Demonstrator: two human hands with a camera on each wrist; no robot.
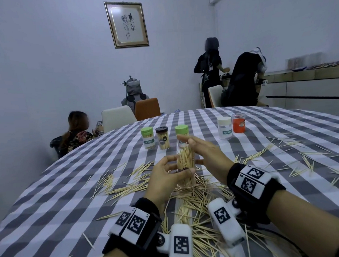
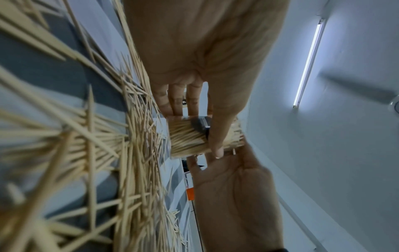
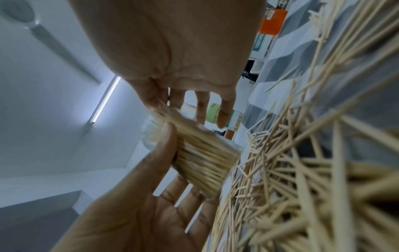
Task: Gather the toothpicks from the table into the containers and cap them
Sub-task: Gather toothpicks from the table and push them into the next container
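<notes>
My left hand [image 1: 172,172] grips a clear toothpick container [image 1: 186,172], upright and packed with toothpicks that stick out of its open top. The thumb lies across its front in the left wrist view, where the container [image 2: 187,138] sits between thumb and fingers [image 2: 179,105]. My right hand [image 1: 200,148] is flat, fingers straight, beside the protruding tips; whether it touches them I cannot tell. The right wrist view shows the same container [image 3: 202,156] under my right hand's straight fingers [image 3: 223,117]. A pile of loose toothpicks [image 1: 196,200] lies under both hands.
Five capped containers stand behind on the checked tablecloth [image 1: 71,189]: green-capped [image 1: 148,137], dark-capped [image 1: 162,137], a second green-capped one [image 1: 181,130], white-capped [image 1: 224,127] and orange [image 1: 238,123]. More toothpicks [image 1: 300,156] lie scattered right. People and chairs are beyond the table.
</notes>
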